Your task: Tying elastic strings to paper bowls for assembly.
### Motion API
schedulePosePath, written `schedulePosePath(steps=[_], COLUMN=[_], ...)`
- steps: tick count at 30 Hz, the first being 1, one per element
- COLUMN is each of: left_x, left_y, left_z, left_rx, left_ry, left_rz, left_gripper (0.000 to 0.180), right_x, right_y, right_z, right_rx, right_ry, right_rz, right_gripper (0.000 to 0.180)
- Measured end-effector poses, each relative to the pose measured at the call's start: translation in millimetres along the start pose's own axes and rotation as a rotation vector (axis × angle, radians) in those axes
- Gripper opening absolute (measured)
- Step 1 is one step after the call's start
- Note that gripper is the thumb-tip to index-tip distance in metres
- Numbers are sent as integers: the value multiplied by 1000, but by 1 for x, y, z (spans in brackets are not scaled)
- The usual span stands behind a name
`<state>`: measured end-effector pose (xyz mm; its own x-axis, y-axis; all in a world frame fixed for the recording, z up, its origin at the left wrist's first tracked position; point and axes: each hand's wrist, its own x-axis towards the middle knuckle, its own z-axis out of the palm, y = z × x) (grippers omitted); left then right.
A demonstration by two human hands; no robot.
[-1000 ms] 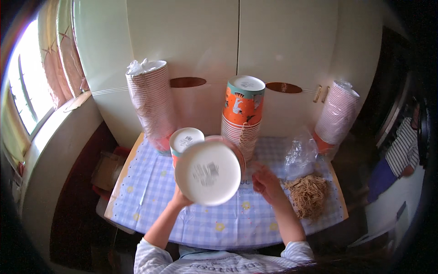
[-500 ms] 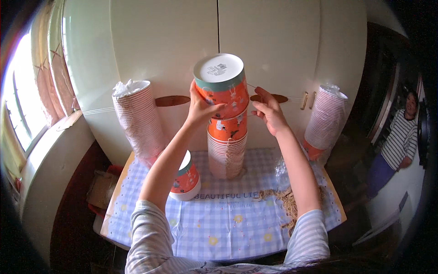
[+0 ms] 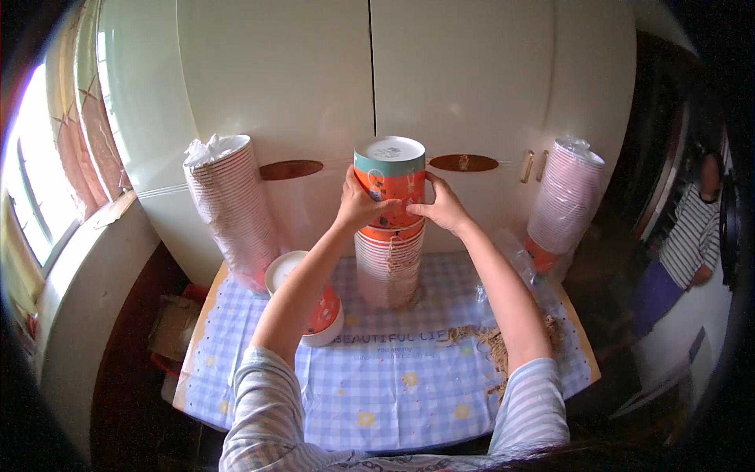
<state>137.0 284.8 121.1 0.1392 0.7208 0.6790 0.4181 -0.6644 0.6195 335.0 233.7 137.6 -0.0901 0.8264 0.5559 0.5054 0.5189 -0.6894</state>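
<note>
An upside-down orange paper bucket [image 3: 391,179] with a teal band and white base tops a tall stack of nested paper buckets [image 3: 385,267] in the middle of the table. My left hand [image 3: 363,201] wraps its left side, thumb across the front. From the other side my right hand [image 3: 443,206] grips it, its thumb nearly meeting the left one. Brown twine [image 3: 403,253] hangs down the stack's front. Partly behind my left forearm, another orange bucket [image 3: 324,313] stands next to the stack.
Plastic-wrapped bucket stacks stand at the far left [image 3: 230,208] and far right [image 3: 565,200]. A tangle of twine [image 3: 497,346] lies by my right forearm on the blue checked tablecloth [image 3: 393,393]. Cabinet doors [image 3: 283,86] rise behind. A person in a striped shirt [image 3: 690,236] is at right.
The top bucket has come down onto the stack, covering more of it. My right hand has moved from beside it, where it held a thin string, onto its side.
</note>
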Motion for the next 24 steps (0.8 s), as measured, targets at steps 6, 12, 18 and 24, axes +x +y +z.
schedulePosePath(steps=[6,12,18,24], left_x=[-8,-8,-12,-16], left_y=[-6,-15,-10,-15], left_z=[4,2,5,8], left_rx=[-20,-71,-86,-23], left_ry=[-24,-58,-43,-1], left_rz=[-39,20,6,23], left_gripper=[115,113,111,111], right_x=[-17,-19,-18,-22], right_y=[-33,-13,-3,-1], right_z=[-5,11,14,17], right_rx=[-76,-230,-271,-287], right_ry=[-134,-12,22,3], right_rz=[110,91,82,62], right_gripper=[89,84,83,84])
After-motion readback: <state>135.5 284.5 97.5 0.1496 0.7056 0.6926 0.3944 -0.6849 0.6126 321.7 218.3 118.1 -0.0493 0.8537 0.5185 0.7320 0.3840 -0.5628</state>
